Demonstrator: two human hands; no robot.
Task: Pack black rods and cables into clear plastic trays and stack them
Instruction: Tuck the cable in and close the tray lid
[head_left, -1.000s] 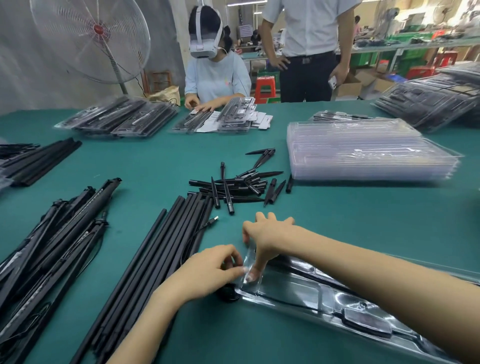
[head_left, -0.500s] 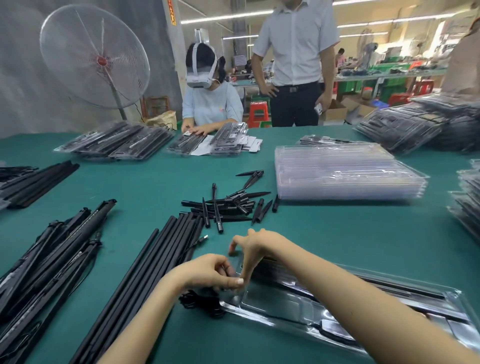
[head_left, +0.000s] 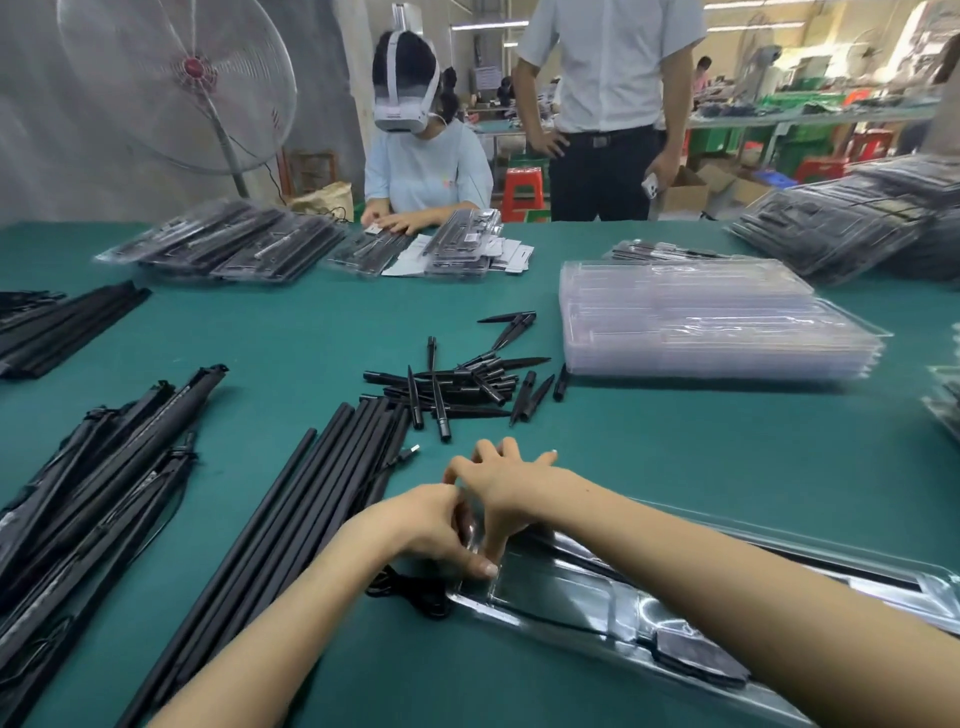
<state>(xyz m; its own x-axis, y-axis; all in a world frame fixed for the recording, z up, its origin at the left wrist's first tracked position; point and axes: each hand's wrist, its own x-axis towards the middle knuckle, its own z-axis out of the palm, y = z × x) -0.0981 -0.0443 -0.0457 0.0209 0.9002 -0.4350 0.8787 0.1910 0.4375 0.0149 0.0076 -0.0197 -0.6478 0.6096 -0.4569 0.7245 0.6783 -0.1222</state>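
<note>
A clear plastic tray (head_left: 582, 597) lies in front of me on the green table, with black rods and a flat black part in its slots. Both hands meet at its left end. My left hand (head_left: 431, 530) pinches the tray's corner, thumb on the rim. My right hand (head_left: 504, 483) reaches across, its fingers pressing down into the same end. A coiled black cable (head_left: 410, 592) lies just outside the tray, under my left hand. Long black rods (head_left: 291, 519) lie in a bundle to the left.
Short black spikes (head_left: 457, 384) are scattered mid-table. A stack of empty clear trays (head_left: 701, 322) sits to the right, filled trays (head_left: 841, 228) at far right. More rod bundles (head_left: 104, 467) lie left. A seated person (head_left: 426, 166) works opposite; another stands beside.
The view has tilted up and shifted. Both hands stay at the tray's left end; my left hand has closed in nearer to my right and the cable shows below it.
</note>
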